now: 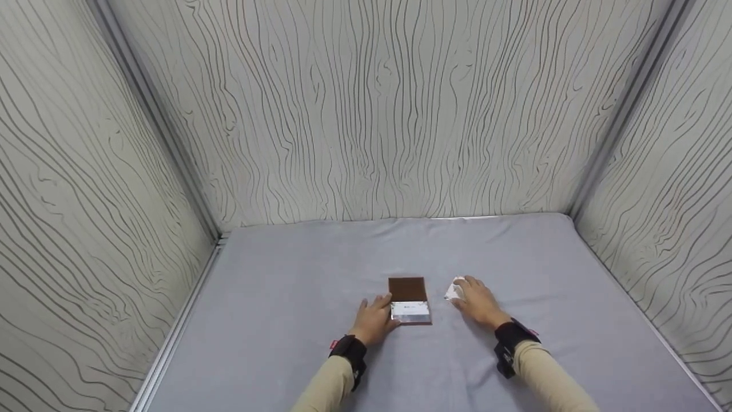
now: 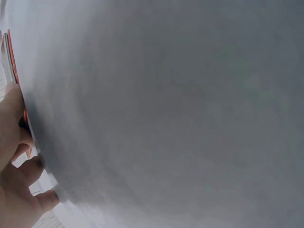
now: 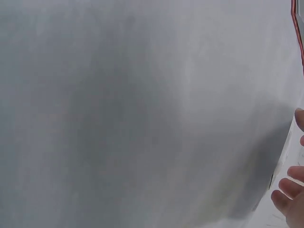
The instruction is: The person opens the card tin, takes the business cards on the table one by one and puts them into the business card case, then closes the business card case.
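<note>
A brown, flat, wallet-like holder [image 1: 407, 289] lies on the cloth, its far half bare brown. Across its near half sits a white card with print and a bluish strip [image 1: 410, 309]. At the holder's left edge, my left hand [image 1: 374, 321] grips it with thumb near the lower corner and index finger higher up; the left wrist view shows the holder's thin reddish edge [image 2: 13, 59] by the thumb. To the right, my right hand [image 1: 479, 302] holds a small white piece [image 1: 454, 290] between thumb and fingers. Those fingers hide much of it.
Grey-lavender cloth [image 1: 274, 320] covers the table. Pale panels with dark wavy lines [image 1: 366, 114] stand at the back and both sides, joined by grey metal corner strips [image 1: 151, 114]. A metal edge [image 1: 180, 326] runs along the table's left side.
</note>
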`<action>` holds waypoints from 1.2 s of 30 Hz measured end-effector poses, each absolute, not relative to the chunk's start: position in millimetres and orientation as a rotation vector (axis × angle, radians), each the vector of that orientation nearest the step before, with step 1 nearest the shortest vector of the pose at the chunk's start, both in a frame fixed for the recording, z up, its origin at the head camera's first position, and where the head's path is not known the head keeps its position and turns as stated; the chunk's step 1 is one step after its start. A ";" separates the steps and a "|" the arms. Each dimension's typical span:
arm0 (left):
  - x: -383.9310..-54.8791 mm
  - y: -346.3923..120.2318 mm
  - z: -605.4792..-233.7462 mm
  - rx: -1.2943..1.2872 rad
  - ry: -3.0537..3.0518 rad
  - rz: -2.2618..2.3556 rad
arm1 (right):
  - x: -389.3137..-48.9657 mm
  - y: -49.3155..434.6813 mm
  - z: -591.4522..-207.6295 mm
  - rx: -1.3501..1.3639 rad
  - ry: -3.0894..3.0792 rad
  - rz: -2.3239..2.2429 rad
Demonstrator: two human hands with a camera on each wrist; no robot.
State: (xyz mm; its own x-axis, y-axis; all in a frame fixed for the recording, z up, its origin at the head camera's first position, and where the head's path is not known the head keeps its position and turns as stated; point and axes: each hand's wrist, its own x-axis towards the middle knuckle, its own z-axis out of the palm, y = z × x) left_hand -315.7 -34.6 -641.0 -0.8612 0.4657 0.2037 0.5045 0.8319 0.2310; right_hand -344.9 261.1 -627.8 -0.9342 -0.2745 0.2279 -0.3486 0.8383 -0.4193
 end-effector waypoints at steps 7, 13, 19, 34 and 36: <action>-313.1 -34.4 -640.4 -0.756 -2.872 -0.317 | -343.2 272.4 -629.7 0.451 -2.935 0.696; -312.7 -33.7 -640.1 -0.744 -2.889 -0.307 | -342.5 276.9 -631.6 0.442 -2.913 0.697; -314.2 -33.6 -639.9 -0.743 -2.901 -0.353 | -343.2 279.2 -627.5 0.423 -2.890 0.725; -312.7 -33.2 -638.8 -0.747 -2.897 -0.345 | -347.1 284.8 -628.7 0.330 -2.858 0.699; -312.2 -33.6 -637.4 -0.745 -2.900 -0.345 | -345.8 283.0 -624.1 0.323 -2.846 0.696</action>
